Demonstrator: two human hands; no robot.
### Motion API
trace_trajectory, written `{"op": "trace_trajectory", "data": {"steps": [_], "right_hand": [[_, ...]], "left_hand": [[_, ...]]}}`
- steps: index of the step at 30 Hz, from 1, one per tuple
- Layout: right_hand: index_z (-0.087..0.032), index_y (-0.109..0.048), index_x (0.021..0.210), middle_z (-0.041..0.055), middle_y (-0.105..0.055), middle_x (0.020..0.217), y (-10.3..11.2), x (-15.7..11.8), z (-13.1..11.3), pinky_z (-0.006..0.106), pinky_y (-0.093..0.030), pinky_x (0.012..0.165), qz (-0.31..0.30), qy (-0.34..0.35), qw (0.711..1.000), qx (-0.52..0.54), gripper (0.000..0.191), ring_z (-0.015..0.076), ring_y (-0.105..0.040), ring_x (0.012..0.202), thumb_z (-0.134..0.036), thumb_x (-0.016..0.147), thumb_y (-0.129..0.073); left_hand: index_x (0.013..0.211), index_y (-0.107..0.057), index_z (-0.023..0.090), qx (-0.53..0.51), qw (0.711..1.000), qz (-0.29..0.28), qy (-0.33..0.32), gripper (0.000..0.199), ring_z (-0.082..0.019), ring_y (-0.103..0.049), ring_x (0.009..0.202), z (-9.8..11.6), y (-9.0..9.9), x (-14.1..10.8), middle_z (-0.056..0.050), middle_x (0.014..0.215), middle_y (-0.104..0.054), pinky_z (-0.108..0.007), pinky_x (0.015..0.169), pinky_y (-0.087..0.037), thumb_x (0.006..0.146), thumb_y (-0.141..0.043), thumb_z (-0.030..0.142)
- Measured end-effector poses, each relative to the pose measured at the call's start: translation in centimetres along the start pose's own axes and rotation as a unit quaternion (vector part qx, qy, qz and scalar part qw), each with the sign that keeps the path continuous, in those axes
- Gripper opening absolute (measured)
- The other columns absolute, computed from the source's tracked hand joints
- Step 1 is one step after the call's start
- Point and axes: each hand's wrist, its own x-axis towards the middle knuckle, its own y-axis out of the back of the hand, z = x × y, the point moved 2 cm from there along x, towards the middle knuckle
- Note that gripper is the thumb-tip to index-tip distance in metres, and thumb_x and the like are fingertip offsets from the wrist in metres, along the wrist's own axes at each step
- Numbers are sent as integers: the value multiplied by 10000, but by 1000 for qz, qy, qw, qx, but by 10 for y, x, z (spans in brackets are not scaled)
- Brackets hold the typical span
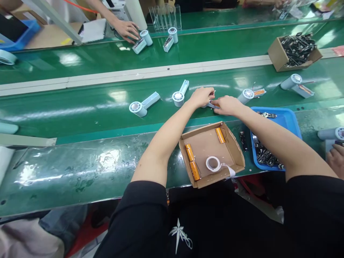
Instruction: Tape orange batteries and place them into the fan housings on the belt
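Note:
A light blue handheld fan [211, 105] lies on the green conveyor, mostly covered by my hands. My right hand [227, 105] is closed on its handle from the right. Over the fan's other side, my left hand [201, 97] has its fingers pinched together; a tiny pale bit shows at the fingertips, too small to name. To the left rest two more fans, one close by [178, 98] and one farther off [142, 105]. Right of my hands is another fan [246, 96] with orange showing in its open handle.
Nearest me, a cardboard tray [199, 141] holds orange batteries [192, 162] and a tape roll [213, 163]. A blue bin [291, 123] of small dark parts stands right of it. A carton [275, 55] of parts sits beyond. A co-worker's hand [126, 30] touches a fan across the belt.

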Motion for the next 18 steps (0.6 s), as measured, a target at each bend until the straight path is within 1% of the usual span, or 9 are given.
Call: {"op": "trace_trajectory", "data": {"steps": [3,5,7,9,10,12,14,16,18], "right_hand": [[-171,-816,1274,191,-824,1158,18,10,-7,435,-553,901,-48,-28,998,-44,367,359,-766,1059,-384,997,-700],[-151,-826,1231,164,-830,1102,35,-6,-10,420,-539,917,-21,-12,1000,-20,334,328,-756,1043,-372,996,-740],[-152,-828,1193,120,-829,1072,49,-51,-18,389,-516,911,73,3,996,42,303,279,-742,1016,-382,1034,-712],[-171,-823,1119,89,-826,1039,51,-116,-35,365,-487,850,172,20,977,121,310,235,-727,943,-409,1096,-626],[-191,-815,1053,71,-824,993,46,-151,-48,360,-474,810,182,34,970,154,310,218,-714,880,-431,1102,-626],[-211,-801,993,63,-822,949,26,-212,-78,376,-454,805,159,92,970,159,286,231,-711,886,-479,1054,-722],[-208,-797,1011,63,-826,929,2,-253,-104,396,-416,794,166,105,972,128,269,240,-714,897,-474,1035,-770],[-209,-796,1013,54,-836,930,-19,-271,-117,406,-401,781,193,102,968,121,185,227,-722,892,-379,1064,-745],[-224,-797,991,39,-846,932,-31,-276,-118,404,-437,773,237,99,954,157,142,209,-730,865,-280,1083,-704]], "left_hand": [[1290,-741,210,3,1000,-6,19,301,-307,-686,1228,6,6,0,-121,1305,-784,-406,1043,-506,1057,-554,245],[1373,-694,186,13,999,23,20,340,-325,-664,1259,16,15,-15,-153,1358,-751,-439,1075,-493,1070,-553,249],[1395,-673,182,31,997,67,-29,344,-335,-643,1280,31,22,-53,-163,1369,-731,-471,1100,-474,1096,-548,297],[1275,-728,206,56,987,59,-140,303,-325,-649,1241,49,18,-111,-135,1273,-752,-468,1072,-474,1118,-550,396],[1170,-758,221,69,975,20,-209,301,-312,-663,1185,59,11,-144,-117,1192,-766,-450,1023,-485,1112,-572,451],[1022,-781,231,89,937,-76,-328,313,-276,-681,1039,74,-9,-204,-85,1038,-778,-411,884,-491,1058,-680,526],[1049,-791,211,108,922,-110,-356,286,-260,-683,988,82,-31,-242,-84,1015,-786,-399,808,-478,1021,-757,494],[1090,-796,193,129,926,-104,-341,218,-259,-688,1017,88,-47,-253,-96,1054,-795,-396,810,-480,1036,-751,399],[1077,-799,192,140,927,-91,-336,176,-269,-690,1057,92,-55,-249,-102,1086,-799,-402,853,-498,1070,-691,331]]}}
